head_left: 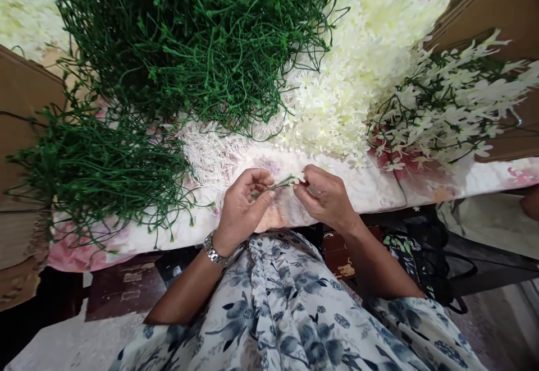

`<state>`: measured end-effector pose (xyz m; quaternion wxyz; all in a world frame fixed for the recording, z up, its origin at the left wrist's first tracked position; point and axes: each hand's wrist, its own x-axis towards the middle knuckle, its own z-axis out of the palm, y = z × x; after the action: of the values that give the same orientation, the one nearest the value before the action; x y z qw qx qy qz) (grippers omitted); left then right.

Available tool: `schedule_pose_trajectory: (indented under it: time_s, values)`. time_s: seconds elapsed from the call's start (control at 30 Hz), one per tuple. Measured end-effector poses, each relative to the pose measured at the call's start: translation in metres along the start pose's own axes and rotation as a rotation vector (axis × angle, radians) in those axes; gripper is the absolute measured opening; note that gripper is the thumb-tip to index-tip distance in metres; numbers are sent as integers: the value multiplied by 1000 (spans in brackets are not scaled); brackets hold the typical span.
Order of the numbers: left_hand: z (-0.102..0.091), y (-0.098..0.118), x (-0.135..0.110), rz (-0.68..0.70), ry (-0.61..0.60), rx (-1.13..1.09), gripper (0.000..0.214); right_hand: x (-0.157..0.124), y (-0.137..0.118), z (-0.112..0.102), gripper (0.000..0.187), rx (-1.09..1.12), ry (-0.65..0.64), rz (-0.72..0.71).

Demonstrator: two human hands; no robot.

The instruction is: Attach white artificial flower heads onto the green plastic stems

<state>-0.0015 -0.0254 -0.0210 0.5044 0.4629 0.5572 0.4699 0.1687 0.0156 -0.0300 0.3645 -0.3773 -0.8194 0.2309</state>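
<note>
Between thumb and fingers my left hand [248,202] grips a thin green artificial stem [283,183], held low over the table's front edge. At the stem's right end my right hand [322,194] pinches a small white artificial flower [300,177], partly hidden by the fingertips. A big heap of green stems [193,40] lies ahead of my hands, with a smaller bunch of green stems [113,163] to the left of my left hand. Beyond my right hand spreads a pile of loose pale flowers [337,101].
White thread-like pieces [214,155] lie just ahead of my left hand on the floral tablecloth [362,188]. A bunch of stems with white flowers [446,101] sits at the right, before a cardboard box [501,12]. Another cardboard box [25,90] stands at left.
</note>
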Motion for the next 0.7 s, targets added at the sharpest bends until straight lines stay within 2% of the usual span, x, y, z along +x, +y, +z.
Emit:
schedule_pose_trajectory:
  time_s: [0.13,0.27,0.37,0.47,0.7]
  values:
    - [-5,3,1,117,10,68,7,-2,-3,-4,9,-49,-27,-1]
    - [-2,5,4,136,-41,239,8,-2,-7,-6,11,-110,-32,-39]
    - [2,6,5,153,-140,362,9,-2,-10,-9,11,-110,-62,-73]
    - [4,5,4,135,-198,362,15,-3,-12,-10,13,-101,-87,-103]
    - [8,0,-1,162,-116,277,14,-3,-13,-5,10,-39,-67,-153]
